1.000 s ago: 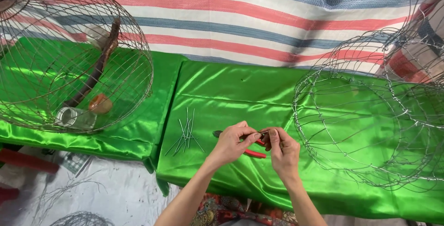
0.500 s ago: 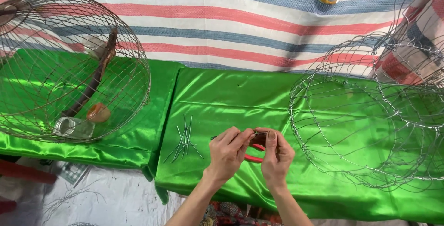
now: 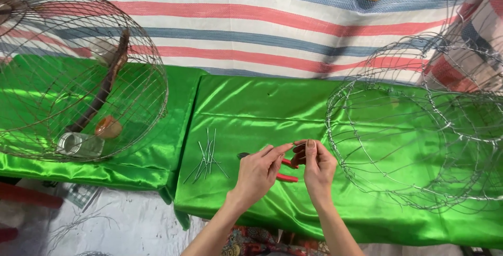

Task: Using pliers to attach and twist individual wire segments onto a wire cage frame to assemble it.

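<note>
Both hands, left hand point(image 3: 257, 171) and right hand point(image 3: 316, 166), pinch a thin wire piece point(image 3: 297, 144) between fingertips above the green surface point(image 3: 251, 109), over red-handled pliers point(image 3: 283, 169), beside loose wires point(image 3: 207, 159)

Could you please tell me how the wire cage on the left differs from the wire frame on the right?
The domed wire cage on the left has dark, closely spaced bars; the round wire frame on the right is pale, loose and wide-meshed. The cage holds a brown perch, a jar and an orange cup; the frame holds nothing. The frame lies nearer the hands. Both rest on green satin cloth.
</note>
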